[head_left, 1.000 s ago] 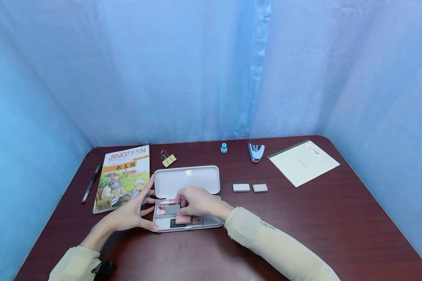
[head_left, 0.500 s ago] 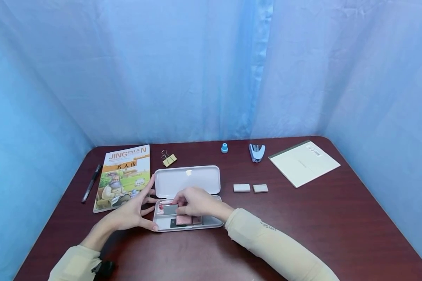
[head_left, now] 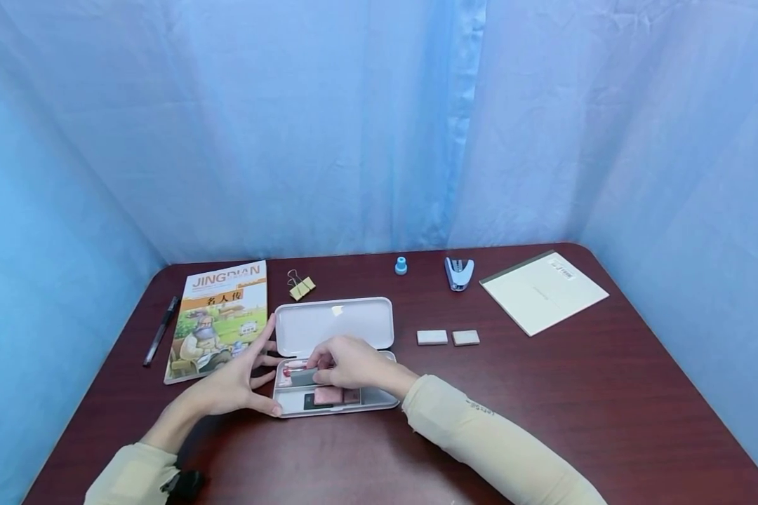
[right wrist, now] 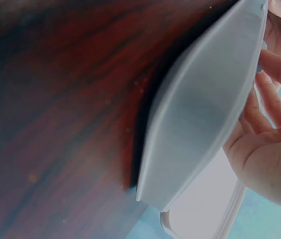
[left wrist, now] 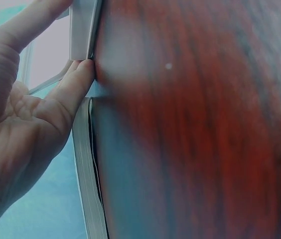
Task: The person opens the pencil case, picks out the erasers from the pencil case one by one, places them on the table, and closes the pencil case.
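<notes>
A white pencil case (head_left: pixel 379 401) lies with its lid (head_left: pixel 335 328) laid back. My left hand (head_left: pixel 234 382) spans its left end, fingers spread: thumb at the front corner, fingertips along the side, as the left wrist view also shows. Inside the case, my right hand (head_left: pixel 347 361) pinches a grey rectangular block (head_left: pixel 302 377) between thumb and fingers, over the back compartment. Red-and-white items (head_left: pixel 286 373) show there beside it. The front compartment holds a pink block (head_left: pixel 328 396) and a dark flat piece (head_left: pixel 308 402). The right hand covers part of the case.
Left stand a book (head_left: pixel 217 315) and a pen (head_left: pixel 161 332). Behind the case are a binder clip (head_left: pixel 301 287), a small blue cap-like piece (head_left: pixel 401 266) and a blue stapler (head_left: pixel 458 275). To the right lie two pale blocks (head_left: pixel 432 337) and a notebook (head_left: pixel 543 293).
My right hand has shifted slightly left with the grey block, which sits lower and flatter over the back compartment. The left hand keeps its place on the case.
</notes>
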Demonstrator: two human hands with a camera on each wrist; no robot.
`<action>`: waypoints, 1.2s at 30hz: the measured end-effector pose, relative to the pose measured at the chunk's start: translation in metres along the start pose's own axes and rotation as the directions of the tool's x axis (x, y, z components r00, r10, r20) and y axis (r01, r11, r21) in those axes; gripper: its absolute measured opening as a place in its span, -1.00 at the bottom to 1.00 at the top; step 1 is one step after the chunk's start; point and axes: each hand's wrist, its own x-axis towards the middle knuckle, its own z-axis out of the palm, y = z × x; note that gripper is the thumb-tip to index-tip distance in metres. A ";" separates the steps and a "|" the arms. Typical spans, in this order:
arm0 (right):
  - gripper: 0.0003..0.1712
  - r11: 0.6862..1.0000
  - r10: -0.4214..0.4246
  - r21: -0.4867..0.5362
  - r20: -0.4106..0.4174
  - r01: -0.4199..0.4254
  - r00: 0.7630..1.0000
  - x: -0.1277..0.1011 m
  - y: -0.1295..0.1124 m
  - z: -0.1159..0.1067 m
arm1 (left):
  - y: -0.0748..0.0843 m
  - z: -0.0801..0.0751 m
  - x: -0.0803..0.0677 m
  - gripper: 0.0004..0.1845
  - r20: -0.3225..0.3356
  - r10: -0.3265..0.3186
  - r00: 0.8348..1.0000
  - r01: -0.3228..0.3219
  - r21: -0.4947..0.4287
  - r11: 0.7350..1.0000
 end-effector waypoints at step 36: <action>-0.64 0.817 0.293 0.546 -0.113 -0.187 0.949 -0.116 0.081 -0.136 | -0.003 0.000 0.000 0.45 -0.008 0.014 1.000 -0.014 -0.005 1.000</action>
